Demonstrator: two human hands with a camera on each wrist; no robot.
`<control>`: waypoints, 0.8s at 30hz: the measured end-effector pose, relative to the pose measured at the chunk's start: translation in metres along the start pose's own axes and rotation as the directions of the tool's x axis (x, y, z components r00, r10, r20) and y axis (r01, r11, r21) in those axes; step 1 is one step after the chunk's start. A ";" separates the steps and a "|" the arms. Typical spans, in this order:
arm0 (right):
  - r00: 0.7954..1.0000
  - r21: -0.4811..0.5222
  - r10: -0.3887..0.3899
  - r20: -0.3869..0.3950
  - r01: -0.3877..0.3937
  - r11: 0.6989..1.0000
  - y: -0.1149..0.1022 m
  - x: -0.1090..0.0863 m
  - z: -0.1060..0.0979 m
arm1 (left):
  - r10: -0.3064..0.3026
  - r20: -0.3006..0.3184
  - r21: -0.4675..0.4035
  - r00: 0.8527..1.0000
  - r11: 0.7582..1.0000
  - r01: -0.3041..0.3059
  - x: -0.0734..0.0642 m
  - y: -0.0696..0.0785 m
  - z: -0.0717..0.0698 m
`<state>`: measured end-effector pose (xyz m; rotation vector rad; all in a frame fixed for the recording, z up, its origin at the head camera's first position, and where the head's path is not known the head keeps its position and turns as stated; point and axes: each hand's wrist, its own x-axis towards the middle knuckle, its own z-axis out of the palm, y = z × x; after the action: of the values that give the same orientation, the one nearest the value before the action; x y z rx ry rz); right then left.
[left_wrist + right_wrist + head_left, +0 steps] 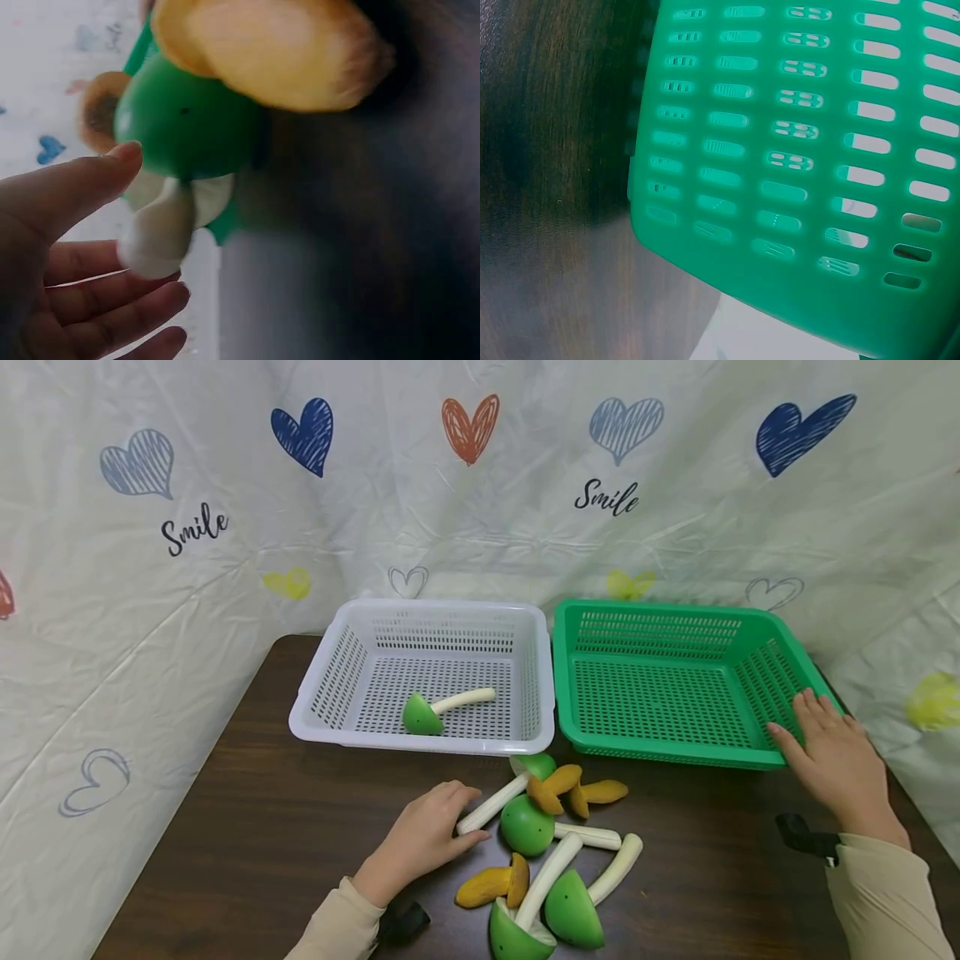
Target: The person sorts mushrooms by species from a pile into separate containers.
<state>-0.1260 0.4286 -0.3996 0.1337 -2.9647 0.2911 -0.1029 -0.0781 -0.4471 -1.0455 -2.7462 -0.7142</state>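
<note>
My left hand (427, 827), fingers and thumb apart, is at the end of a white stem (491, 806) of a green-capped toy mushroom. Seen from the left wrist, the thumb (82, 184) and fingers stand on either side of that stem (157, 232), not closed round it. Beside it lie another green-capped mushroom (527, 825) and a yellow-brown mushroom (491, 887). My right hand (840, 768) rests with extended fingers on the right front rim of the green basket (645, 747). The right wrist view shows this basket's perforated wall (765, 217), with the hand out of sight.
A white basket (420, 742) stands left of the green one, holding one green-capped mushroom (422, 716). Two yellow-brown mushrooms (600, 791) lie in front of the baskets. Nearer me are more green-capped mushrooms (573, 910) on the dark wooden table (247, 827). A heart-printed cloth (480, 510) hangs behind.
</note>
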 end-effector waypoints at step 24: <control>1.000 -0.004 -0.006 0.001 0.006 1.000 0.004 0.001 0.002 | -0.068 -0.018 -0.062 0.998 0.996 0.067 -0.002 0.002 0.025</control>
<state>-0.1273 0.4318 -0.4025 0.1425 -2.9656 0.2845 -0.0989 -0.0664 -0.4693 -0.9553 -2.7707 -0.8197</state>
